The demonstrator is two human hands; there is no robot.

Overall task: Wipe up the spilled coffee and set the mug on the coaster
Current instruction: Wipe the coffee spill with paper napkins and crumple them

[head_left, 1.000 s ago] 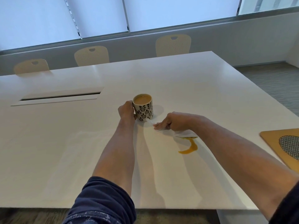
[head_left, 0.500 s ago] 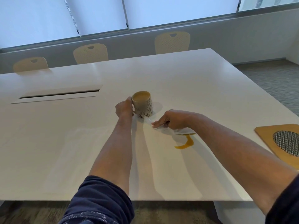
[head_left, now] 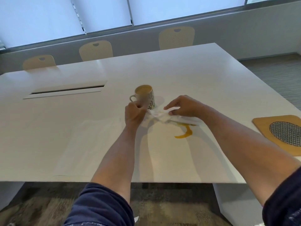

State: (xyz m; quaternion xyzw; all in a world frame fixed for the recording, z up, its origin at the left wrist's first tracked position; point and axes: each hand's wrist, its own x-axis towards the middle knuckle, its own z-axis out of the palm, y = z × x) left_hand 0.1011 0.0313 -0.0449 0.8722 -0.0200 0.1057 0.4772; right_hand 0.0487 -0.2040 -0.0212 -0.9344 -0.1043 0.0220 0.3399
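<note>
A cream mug [head_left: 145, 96] with a leaf pattern, full of coffee, stands upright on the white table [head_left: 203, 74], its handle to the left. My left hand [head_left: 134, 112] is off the mug, just in front of it, pinching the left end of a white paper napkin [head_left: 162, 116]. My right hand [head_left: 184, 106] holds the napkin's other part, which lies over the upper end of a curved orange-brown coffee spill [head_left: 185, 133]. A tan coaster [head_left: 268, 129] with a dark woven oval lies at the table's right edge.
A long cable slot [head_left: 65, 91] with a raised flap is set in the table at the left. Three beige chairs, the nearest to the mug being the chair [head_left: 96, 50], stand along the far side. The table's near edge runs just above my elbows, with carpet below.
My left hand has let go of the mug's handle and moved right and nearer to take the napkin's left end. The mug stays in place. The view shifted slightly.
</note>
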